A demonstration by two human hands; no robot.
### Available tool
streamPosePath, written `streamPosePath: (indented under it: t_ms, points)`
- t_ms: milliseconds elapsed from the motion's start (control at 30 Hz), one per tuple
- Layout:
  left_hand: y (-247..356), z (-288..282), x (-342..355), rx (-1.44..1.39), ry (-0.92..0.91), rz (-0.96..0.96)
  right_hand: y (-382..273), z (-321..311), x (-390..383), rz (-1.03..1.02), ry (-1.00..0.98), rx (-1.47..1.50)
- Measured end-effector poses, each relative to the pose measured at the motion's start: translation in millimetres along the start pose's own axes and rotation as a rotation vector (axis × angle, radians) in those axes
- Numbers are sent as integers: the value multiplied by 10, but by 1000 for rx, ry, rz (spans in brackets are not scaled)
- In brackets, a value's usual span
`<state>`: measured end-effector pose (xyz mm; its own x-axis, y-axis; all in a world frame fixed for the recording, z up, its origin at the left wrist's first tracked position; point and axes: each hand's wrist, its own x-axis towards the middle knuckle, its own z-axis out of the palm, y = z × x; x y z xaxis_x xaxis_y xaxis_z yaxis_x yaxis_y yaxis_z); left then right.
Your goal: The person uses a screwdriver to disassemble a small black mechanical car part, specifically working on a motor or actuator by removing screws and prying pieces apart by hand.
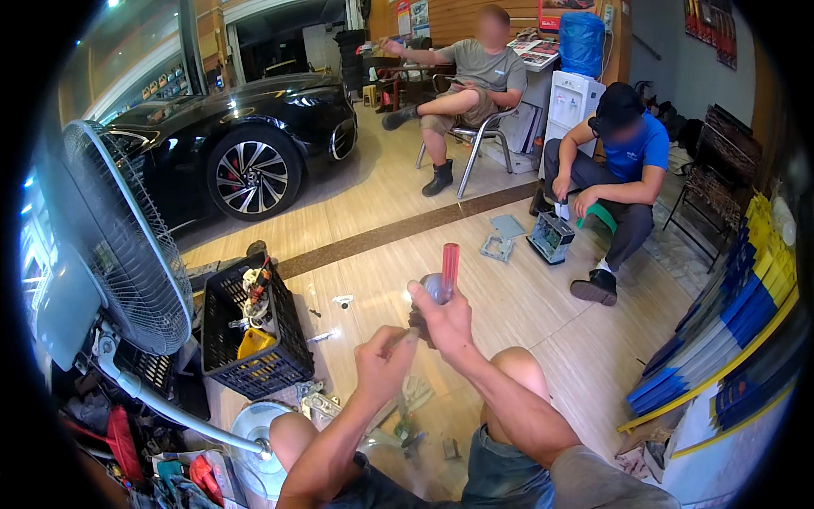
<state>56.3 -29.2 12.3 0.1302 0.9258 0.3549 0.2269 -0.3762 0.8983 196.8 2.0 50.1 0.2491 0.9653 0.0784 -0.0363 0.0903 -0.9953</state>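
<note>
Our left grip [383,360] and right grip [451,324] hide most of a dark part [419,323] whose shape we cannot tell.

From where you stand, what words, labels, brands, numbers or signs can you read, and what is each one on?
None reads clearly enough to quote.
Red wall poster: pale lettering, too blurred.
Pale wall sheet: print too small.
Blue shirt: chest mark, too small.
Red handle at the right hand: no readable text.

Bare forearms [526,403] converge ahead of bent knees [519,370]. Left hand [386,360] curled, fingertips pinched; right hand [449,324] farther out, gripping, thumb raised.
</note>
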Motion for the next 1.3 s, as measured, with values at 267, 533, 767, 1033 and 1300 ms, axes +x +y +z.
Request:
streamPosePath:
  t_ms: [267,533,767,1033,1300]
  points:
    - [50,141,26,-544,-101,-90,-4,45,-99,-141,17,242]
    - [109,90,64,-646,-381,-222,225,87,-30,-179,12,346]
    - [201,-105,80,-516,-355,-9,121,133,-31,-74,-174,642]
    - [230,-78,-15,-364,-353,-4,106,-100,78,-36,-514,425]
    - [210,-56,13,-515,-308,64,65,-35,48,-110,-306,380]
